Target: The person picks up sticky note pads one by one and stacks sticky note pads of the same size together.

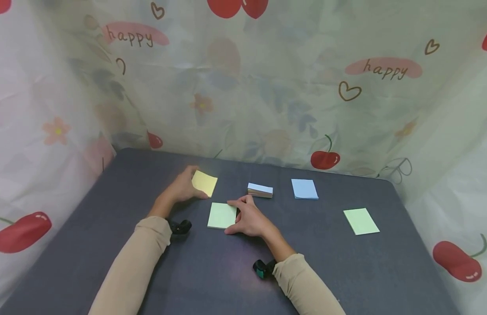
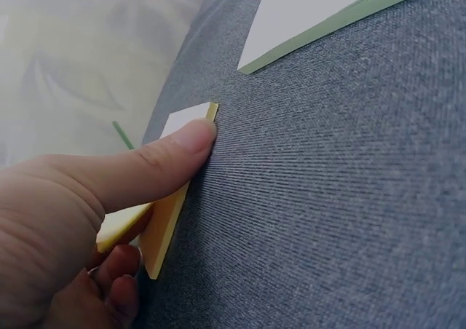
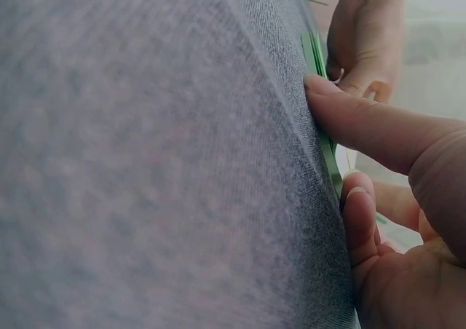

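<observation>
My left hand grips a yellow sticky note pad at the back left of the table, its thumb on the near edge. In the left wrist view, part of the yellow pad stands apart from another yellow-edged part behind the thumb. Just nearer, my right hand holds a pale green sticky note pad by its right side between thumb and fingers. The green pad's edge shows slightly separated sheets in the right wrist view. Both pads are low at the dark tabletop.
Behind the right hand lies a small pad with a pale blue top and brownish side. A blue sticky note pad and another green pad lie farther right. A printed curtain borders the dark table.
</observation>
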`<state>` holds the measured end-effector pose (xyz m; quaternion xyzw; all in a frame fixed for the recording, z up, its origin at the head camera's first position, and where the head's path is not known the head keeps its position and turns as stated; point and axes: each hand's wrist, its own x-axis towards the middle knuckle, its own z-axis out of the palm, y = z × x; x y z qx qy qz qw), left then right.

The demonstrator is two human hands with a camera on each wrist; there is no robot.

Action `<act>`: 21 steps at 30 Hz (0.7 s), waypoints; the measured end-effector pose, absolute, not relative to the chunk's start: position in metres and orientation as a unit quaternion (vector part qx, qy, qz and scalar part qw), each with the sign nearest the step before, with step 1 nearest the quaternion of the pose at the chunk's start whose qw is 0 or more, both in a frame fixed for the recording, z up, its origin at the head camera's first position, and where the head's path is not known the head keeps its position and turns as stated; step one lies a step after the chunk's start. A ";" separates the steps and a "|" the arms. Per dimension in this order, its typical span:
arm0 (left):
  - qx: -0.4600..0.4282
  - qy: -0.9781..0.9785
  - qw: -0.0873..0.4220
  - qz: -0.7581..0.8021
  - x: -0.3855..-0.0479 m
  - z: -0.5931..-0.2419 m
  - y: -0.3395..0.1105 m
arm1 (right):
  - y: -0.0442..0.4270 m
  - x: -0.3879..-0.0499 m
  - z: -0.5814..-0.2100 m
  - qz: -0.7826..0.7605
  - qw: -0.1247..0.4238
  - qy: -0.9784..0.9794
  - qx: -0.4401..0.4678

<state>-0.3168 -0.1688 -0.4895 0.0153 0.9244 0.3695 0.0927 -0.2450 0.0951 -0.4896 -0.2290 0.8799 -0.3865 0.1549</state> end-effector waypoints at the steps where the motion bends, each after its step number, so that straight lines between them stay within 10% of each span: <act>1: 0.016 0.924 0.093 0.371 -0.317 -0.489 -0.169 | 0.095 -0.245 -0.489 -0.389 0.155 0.879 -0.227; 21: -0.012 0.918 0.038 0.394 -0.316 -0.492 -0.171 | 0.095 -0.245 -0.492 -0.401 0.149 0.874 -0.229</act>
